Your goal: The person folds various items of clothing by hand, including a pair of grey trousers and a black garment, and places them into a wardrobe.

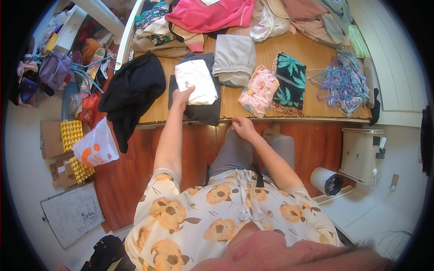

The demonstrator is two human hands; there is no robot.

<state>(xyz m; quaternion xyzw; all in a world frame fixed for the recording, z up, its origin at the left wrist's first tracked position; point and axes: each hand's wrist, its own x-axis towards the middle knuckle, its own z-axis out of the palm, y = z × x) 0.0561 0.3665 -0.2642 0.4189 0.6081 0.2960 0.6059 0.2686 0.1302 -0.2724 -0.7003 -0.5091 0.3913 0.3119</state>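
Note:
My left hand point(182, 96) grips the near left edge of a folded white garment point(198, 79) with a small star motif; its thumb lies on top and its other fingers are hidden. Beneath it are dark grey folded clothes point(203, 114). My right hand point(243, 127), fingers curled and nothing visible in it, is over my knee by the bed's front edge. Close by on the bed lie folded light grey trousers point(234, 56), a pink printed garment point(259, 90) and a folded black cloth with green palm leaves point(289, 81). A black garment point(137, 84) hangs over the edge at left.
Heaped clothes, including a bright pink garment point(212, 15), cover the bed's far side. A bundle of patterned cloth with purple straps point(351, 84) lies right. On the floor are a white plastic bag point(96, 145), a waste bin point(322, 179) and a small cabinet point(356, 155).

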